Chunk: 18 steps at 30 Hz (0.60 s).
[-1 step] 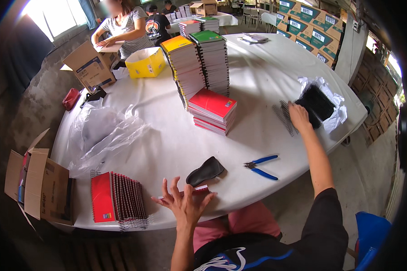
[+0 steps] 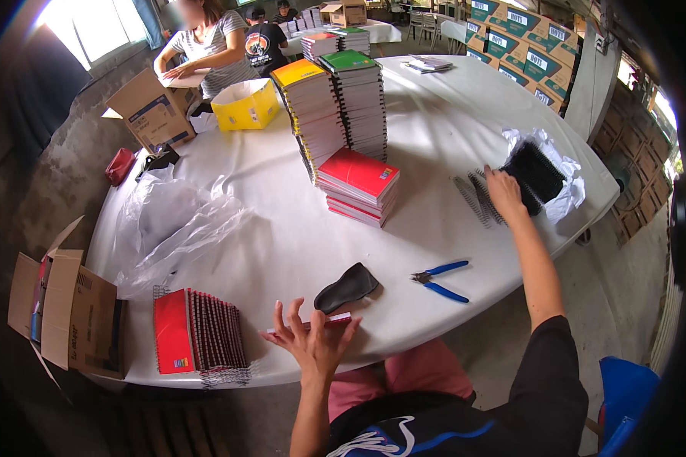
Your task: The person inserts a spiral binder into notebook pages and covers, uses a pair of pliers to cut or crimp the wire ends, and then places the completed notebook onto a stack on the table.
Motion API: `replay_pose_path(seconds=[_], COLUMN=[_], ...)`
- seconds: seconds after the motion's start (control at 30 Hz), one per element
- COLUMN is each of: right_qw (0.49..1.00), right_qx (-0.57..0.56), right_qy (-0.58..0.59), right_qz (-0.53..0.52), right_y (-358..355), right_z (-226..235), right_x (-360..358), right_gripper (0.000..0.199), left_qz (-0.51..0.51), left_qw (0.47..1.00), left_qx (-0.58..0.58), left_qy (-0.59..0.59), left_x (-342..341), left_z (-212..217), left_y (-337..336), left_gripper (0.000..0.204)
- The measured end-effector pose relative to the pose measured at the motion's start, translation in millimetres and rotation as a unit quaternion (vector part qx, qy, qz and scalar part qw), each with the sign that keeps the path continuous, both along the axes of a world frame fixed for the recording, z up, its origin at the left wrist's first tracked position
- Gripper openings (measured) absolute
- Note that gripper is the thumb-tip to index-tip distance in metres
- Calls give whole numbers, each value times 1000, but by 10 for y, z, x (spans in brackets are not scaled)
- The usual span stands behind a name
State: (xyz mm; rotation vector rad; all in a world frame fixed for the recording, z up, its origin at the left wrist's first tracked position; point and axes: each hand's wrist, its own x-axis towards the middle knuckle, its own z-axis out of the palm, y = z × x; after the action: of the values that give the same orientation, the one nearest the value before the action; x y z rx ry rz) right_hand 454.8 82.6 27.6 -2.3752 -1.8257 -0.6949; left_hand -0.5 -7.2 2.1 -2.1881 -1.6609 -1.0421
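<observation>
Left hand (image 2: 312, 343) at the near edge of the desk (image 2: 434, 137), fingers spread wide, palm on a thin red-edged notebook (image 2: 312, 323) lying flat there; pressing, not gripping. Right hand (image 2: 503, 193) stretched out to the right edge of the desk, fingers down on loose spiral binding coils (image 2: 476, 196); can't tell if it has actually closed on one. Just beyond the hand, a black bundle of coils (image 2: 537, 171) sits on crumpled white wrapping (image 2: 568, 199).

Black pouch (image 2: 347, 287) just behind the flat notebook. Blue-handled pliers (image 2: 440, 279) right of it, apart. Row of bound red notebooks (image 2: 198, 331) at the near left edge. Short red stack (image 2: 358, 185) mid-desk, two tall stacks (image 2: 339, 114) behind it. Clear plastic sheeting (image 2: 171, 221) on the left side. Yellow box (image 2: 245, 103) at the far left edge, another person (image 2: 206, 46) standing behind it.
</observation>
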Motion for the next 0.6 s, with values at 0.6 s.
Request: replay_pose_path(seconds=[0.6], right_qw=[736], right_qx=[-36], right_qy=[565], right_qz=[370], right_y=[-900], right_z=[133], right_x=[-2565], right_gripper=[16], left_qz=[-18], left_qw=[999], left_qx=[-16], left_qy=[-25], left_x=[167], left_z=[1], left_y=[-10], left_gripper=[36])
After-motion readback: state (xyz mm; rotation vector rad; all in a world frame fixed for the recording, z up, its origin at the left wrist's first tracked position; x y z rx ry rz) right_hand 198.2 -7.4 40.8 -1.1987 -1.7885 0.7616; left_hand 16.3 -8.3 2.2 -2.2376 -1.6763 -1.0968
